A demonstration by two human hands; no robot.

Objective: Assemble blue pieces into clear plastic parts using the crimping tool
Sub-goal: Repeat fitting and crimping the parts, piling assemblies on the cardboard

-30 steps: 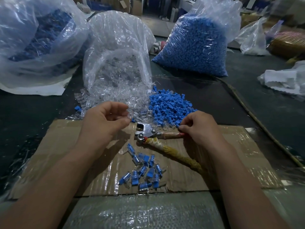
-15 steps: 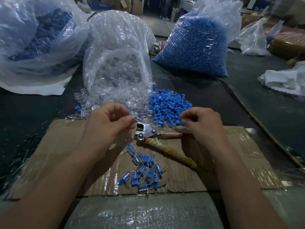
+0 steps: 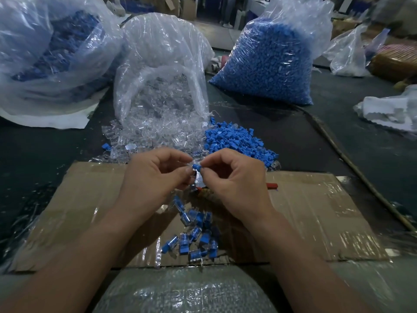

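blue piece [image 3: 196,166], right hand [image 3: 234,184] (fingertips [image 3: 206,171])

no writing, label, brand, number or sign could be read anywhere: none on the plastic bags [image 3: 270,59] at the far side of the bench [image 3: 293,141], none on the taped cardboard [image 3: 316,211] at its near edge, none on the blue pieces [image 3: 234,138].

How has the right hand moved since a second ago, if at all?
Yes. The right hand has moved left, off the tool handle on the cardboard, and now pinches a blue piece at the left hand's clear part.
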